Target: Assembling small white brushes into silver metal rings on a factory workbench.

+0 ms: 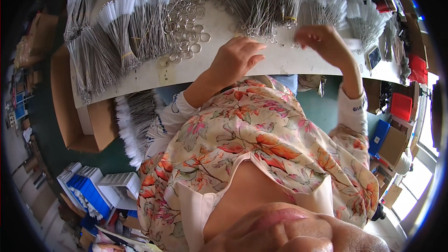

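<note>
My left hand (237, 59) is held over the front edge of the white table, thumb and fingers apart, with nothing visible between them. To its left lies a heap of metal split rings (189, 37). My right hand (325, 44) is raised over the table farther right, blurred by motion, its bent fingers beside the looped wire ends of a bundle of thin brushes (263, 11). Whether those fingers hold anything is unclear. More wire-handled brushes with pale bristles, such as a banded bundle (119, 32), lie at the left.
Further brush bundles (366, 23) and a dark phone-like device (374, 58) lie on the table (154, 77) at the right. Below the left edge stands an open cardboard box (100, 123), next to more brushes (133, 121). Red bins (401, 106) are stacked at the right.
</note>
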Demonstrator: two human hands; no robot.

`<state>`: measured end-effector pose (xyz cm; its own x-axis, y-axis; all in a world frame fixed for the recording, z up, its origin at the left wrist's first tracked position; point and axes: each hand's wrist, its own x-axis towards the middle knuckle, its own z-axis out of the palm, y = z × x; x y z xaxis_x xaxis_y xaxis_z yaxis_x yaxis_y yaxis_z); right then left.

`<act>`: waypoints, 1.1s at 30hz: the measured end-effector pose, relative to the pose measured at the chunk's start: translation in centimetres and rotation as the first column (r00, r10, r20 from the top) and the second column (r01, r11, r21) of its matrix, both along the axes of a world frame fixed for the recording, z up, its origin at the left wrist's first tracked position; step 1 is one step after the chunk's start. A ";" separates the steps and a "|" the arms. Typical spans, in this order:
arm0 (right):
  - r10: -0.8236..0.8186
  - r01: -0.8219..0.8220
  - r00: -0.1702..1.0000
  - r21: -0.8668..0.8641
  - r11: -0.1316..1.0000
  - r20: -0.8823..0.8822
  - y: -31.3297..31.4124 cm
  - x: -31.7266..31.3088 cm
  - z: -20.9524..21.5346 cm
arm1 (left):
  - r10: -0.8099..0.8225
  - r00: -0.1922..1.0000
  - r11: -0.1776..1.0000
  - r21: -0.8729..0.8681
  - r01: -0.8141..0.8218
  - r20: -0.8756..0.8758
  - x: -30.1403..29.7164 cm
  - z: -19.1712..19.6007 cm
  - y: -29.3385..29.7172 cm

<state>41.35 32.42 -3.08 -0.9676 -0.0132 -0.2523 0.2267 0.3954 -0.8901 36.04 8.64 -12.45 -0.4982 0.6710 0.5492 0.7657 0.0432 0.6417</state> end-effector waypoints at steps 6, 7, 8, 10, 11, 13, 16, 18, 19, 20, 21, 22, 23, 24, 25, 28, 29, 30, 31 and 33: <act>0.456 -0.104 0.879 0.878 0.466 -0.138 -3.1 2.6 -6.6 | 0.038 0.991 0.999 -0.032 -0.034 0.131 1.5 -0.2 -0.8; 0.407 -0.226 0.902 0.647 0.728 -0.143 -3.7 1.9 -6.8 | 0.057 0.990 0.998 -0.011 -0.056 0.132 1.7 -0.1 -0.7; 0.349 -0.296 0.930 0.327 0.898 -0.118 -4.4 1.8 -6.8 | 0.060 0.989 0.998 -0.014 -0.059 0.134 1.7 -0.2 -0.8; 0.311 -0.312 0.950 0.085 0.946 0.031 -5.9 1.3 -5.4 | -0.027 0.996 0.994 0.103 0.018 0.085 1.6 -0.4 -1.6; 0.294 -0.269 0.937 -0.147 0.952 0.188 -6.3 1.1 -4.8 | -0.016 1.000 0.996 0.091 0.014 0.019 1.5 0.4 -2.2; 0.332 -0.208 0.909 -0.417 0.885 0.252 -6.4 1.3 -4.3 | -0.054 0.996 0.994 0.091 0.060 -0.072 1.1 2.5 -2.9; 0.428 -0.116 0.845 -0.673 0.731 0.319 -5.8 1.4 -3.5 | -0.122 0.981 0.985 0.103 0.138 -0.148 0.7 3.9 -3.1; 0.374 -0.374 0.927 0.112 0.921 0.026 -4.4 1.6 -3.6 | 0.065 0.937 0.987 -0.115 -0.111 -0.343 -1.7 3.5 -4.6; 0.398 -0.310 0.913 0.480 0.821 -0.090 -2.9 2.2 -4.5 | 0.112 0.922 0.950 -0.233 -0.209 -0.371 -3.5 2.8 -5.6; 0.394 -0.305 0.914 0.476 0.825 -0.097 -2.5 2.5 -5.5 | 0.159 0.899 0.882 -0.350 -0.315 -0.408 -5.0 2.2 -6.6; 0.385 -0.274 0.923 0.676 0.684 -0.016 -2.3 3.0 -6.4 | 0.152 0.900 0.884 -0.351 -0.310 -0.409 -5.7 2.1 -7.1; 0.355 -0.243 0.933 0.833 0.497 0.061 -2.3 3.3 -6.8 | 0.130 0.910 0.846 -0.435 -0.309 -0.394 -6.3 2.1 -7.4; 0.301 -0.173 0.951 0.688 0.705 -0.069 -2.8 2.9 -6.6 | 0.106 0.919 0.804 -0.512 -0.303 -0.379 -6.6 2.3 -7.4; 0.295 -0.191 0.950 0.567 0.801 -0.097 -3.2 2.3 -7.1 | 0.100 0.917 0.805 -0.510 -0.303 -0.386 -6.9 2.1 -7.0; 0.213 -0.164 0.969 0.318 0.934 -0.127 -4.0 1.5 -6.6 | 0.120 0.940 0.877 -0.410 -0.252 -0.320 -7.0 1.8 -6.5; 0.030 -0.051 0.992 -0.171 0.984 -0.123 -7.2 -0.6 -2.9 | 0.190 0.978 0.969 -0.178 -0.172 0.087 -4.9 3.2 -5.6; 0.022 -0.042 0.993 -0.174 0.984 -0.119 -8.0 -1.2 -2.2 | 0.201 0.911 0.979 -0.095 -0.178 0.360 -3.9 4.4 -5.4; 0.028 -0.056 0.995 -0.311 0.949 -0.095 -8.6 -1.9 -1.5 | 0.177 0.778 0.978 -0.018 -0.209 0.602 -3.5 5.3 -5.1; 0.039 -0.067 0.997 -0.441 0.895 -0.073 -9.2 -2.3 -1.1 | 0.151 0.836 0.976 0.054 -0.211 0.528 -3.3 5.6 -4.6; 0.037 -0.072 0.996 -0.510 0.857 -0.078 -10.3 -2.9 -0.8 | 0.179 0.872 0.970 0.064 -0.233 0.456 -3.0 6.3 -3.9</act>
<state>38.42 22.12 -3.89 -0.9751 -0.1770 -0.1337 0.1546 -0.1097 -0.9819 33.02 4.72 -6.18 -0.8270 0.4732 0.3035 0.3812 0.0752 0.9214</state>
